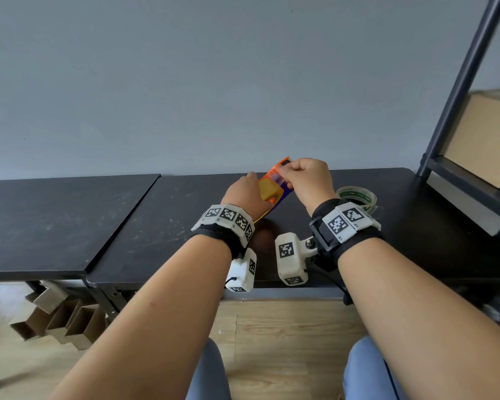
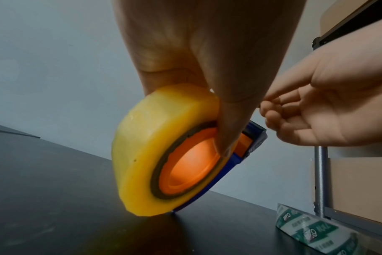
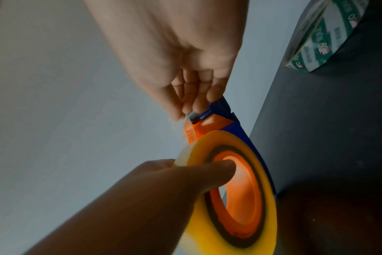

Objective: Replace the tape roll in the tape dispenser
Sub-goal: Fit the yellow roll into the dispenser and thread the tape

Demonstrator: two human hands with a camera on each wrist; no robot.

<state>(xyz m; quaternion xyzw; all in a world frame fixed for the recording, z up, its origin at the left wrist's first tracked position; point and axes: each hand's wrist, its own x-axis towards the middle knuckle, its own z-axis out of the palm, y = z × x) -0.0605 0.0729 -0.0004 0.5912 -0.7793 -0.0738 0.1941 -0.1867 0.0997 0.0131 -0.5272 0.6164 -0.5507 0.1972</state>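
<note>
At twelve o'clock over the black table (image 1: 156, 226), the left hand (image 1: 244, 194) grips the yellow tape roll (image 2: 155, 155) seated on the dispenser (image 3: 233, 127), thumb hooked into its orange hub and its lower edge on the table. The right hand (image 1: 308, 183) has its fingers curled tight at the dispenser's cutter end, apparently pinching the loose tape end. It looks like the threading step, so next comes a steady pull across the blade, while the green-printed roll (image 1: 357, 197) sits at three o'clock.
</note>
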